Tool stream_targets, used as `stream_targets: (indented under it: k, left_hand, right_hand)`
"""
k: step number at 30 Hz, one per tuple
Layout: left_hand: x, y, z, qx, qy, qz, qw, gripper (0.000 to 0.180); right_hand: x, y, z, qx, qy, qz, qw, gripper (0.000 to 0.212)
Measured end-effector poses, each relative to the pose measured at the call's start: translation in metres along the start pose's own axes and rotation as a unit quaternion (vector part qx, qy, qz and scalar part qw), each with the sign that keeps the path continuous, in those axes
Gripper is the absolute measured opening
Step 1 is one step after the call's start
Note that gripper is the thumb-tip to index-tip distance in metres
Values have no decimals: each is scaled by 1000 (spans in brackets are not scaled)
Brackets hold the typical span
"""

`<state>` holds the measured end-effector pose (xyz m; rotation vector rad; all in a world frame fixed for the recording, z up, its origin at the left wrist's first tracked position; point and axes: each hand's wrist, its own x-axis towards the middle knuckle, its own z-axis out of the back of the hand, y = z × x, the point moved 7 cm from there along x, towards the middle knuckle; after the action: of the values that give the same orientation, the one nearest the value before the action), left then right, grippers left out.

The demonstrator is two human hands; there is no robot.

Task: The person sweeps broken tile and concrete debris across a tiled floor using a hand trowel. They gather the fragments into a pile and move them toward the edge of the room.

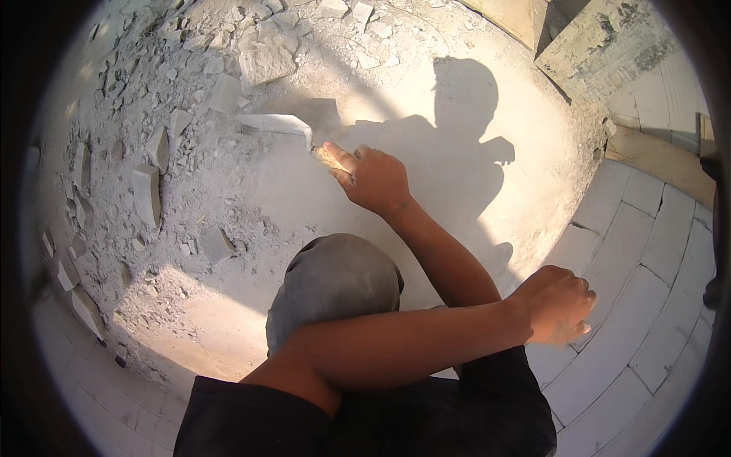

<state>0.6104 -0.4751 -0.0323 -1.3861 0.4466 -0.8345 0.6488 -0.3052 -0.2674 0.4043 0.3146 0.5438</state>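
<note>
My right hand point(375, 181) reaches forward over the dusty ground, its fingers wrapped round the pale wooden handle of a trowel point(278, 123). The trowel's whitish metal part bends at the neck and points left, with its shadow just beyond it. Across my body to the right lies my left forearm, passing over my right arm. At its end, my left hand point(562, 305) is curled closed near the block wall; its palm side is hidden, and nothing sticks out of it. Below the trowel, my grey-clad knee point(335, 278) covers part of the ground.
Broken pale block pieces, such as an upright chunk point(146, 196) and a flat slab point(266, 61), lie with rubble over the left and far ground. Light blockwork point(617, 282) bounds the right side. A worn board point(601, 49) stands at the far right.
</note>
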Motion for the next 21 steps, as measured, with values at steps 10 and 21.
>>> stream_targets:
  k: [10,21]
  left_hand:
    - [-3,-30,74,-220,-259,-86,937,23]
    - [-60,39,116,42,-266,27,963,28]
  right_hand:
    - [-126,-302,71,462,-406,-514,598,55]
    - [-74,-359,65,444,-324,-480,684,38]
